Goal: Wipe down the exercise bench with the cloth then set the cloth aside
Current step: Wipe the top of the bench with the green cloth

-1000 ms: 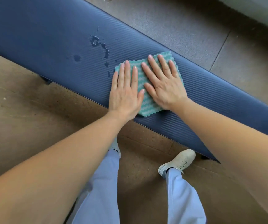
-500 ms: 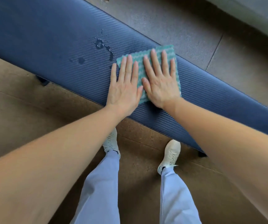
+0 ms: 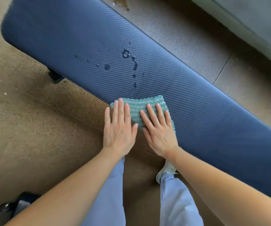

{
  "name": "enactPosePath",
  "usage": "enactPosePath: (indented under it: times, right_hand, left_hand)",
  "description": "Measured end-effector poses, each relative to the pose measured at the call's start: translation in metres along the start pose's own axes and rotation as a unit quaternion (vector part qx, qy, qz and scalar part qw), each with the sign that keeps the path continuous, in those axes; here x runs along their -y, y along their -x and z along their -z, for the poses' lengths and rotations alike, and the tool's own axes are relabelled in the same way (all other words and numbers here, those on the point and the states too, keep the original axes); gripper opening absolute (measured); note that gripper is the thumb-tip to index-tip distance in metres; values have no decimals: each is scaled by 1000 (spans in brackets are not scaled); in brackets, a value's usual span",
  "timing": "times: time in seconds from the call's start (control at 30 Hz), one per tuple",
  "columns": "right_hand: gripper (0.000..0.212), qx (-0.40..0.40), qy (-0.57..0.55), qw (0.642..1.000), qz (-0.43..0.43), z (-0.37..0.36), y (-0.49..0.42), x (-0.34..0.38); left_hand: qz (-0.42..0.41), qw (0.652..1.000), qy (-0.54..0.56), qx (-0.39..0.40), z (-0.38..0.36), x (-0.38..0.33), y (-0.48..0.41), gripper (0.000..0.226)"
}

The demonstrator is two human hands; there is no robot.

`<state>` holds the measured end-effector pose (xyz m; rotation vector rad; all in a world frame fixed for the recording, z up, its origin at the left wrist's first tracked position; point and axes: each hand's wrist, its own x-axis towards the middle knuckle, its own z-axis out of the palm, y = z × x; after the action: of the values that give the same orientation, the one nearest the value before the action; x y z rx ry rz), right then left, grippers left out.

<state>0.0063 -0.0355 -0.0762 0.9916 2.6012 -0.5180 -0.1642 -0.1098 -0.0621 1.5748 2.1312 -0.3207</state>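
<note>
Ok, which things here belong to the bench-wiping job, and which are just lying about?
Job:
exercise bench
cloth
water drops
left hand
right hand

Lying about:
dark wheeled object, bottom left
floor debris beyond the bench

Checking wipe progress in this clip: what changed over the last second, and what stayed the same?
Both hands, left hand and right hand, slid the cloth from the far side of the bench back to its near edge, leaving a damp streak. Nothing was grasped or released. The water droplets remain unwiped; palms stay flat on the cloth.
</note>
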Motion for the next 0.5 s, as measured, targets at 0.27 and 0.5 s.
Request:
enactPosePath:
  times: [0.27, 0.5]
  right_hand:
    - [64, -21, -5, 999, -44, 35, -94, -2]
    - [71, -43, 39, 998, 3, 87, -211, -30]
  left_hand:
    - [-16, 998, -28, -61, 37, 35, -80, 82]
    - [-19, 991, -82, -104, 85, 92, -177, 85]
